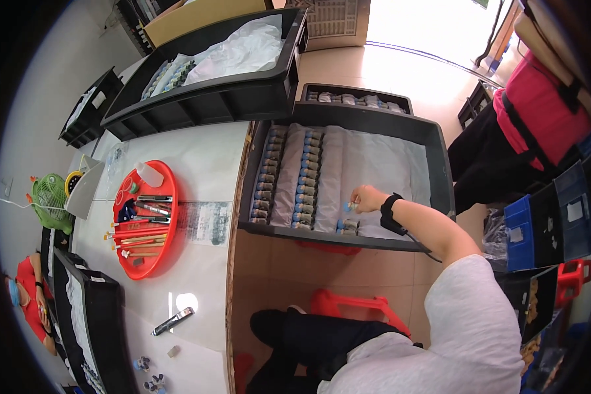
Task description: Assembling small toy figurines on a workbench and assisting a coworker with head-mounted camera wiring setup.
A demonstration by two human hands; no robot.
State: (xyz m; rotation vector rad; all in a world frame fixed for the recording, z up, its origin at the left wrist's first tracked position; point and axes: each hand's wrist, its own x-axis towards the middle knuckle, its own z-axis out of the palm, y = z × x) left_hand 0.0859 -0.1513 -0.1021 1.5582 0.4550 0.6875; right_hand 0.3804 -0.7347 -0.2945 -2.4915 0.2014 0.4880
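A large black plastic crate [440, 148] lined with white sheeting sits on red stools beside the white worktable [203, 164], its long axis running left to right across the view, and it holds small blue-capped vials laid in rows that run away from the person. Two full rows lie at the left of the lining, and a third row, so far only a short cluster of vials [348, 226], starts at the near wall of the crate. The right hand [366, 197], with a black strap on the wrist, reaches out over the lining and pinches one small blue-capped vial [352, 207] between thumb and fingertips; that vial hangs just above and slightly beyond the short cluster, so the open end of the third row lies directly under the grip. The left hand is not in view. Another black crate [203, 98] stands farther back holding crumpled white sheeting and packed vials. On the table, a round red plastic tray [167, 223] carries brushes, tweezers and a white squeeze bottle, and nearer the person lies what looks like a dark pen-shaped tool [173, 321].
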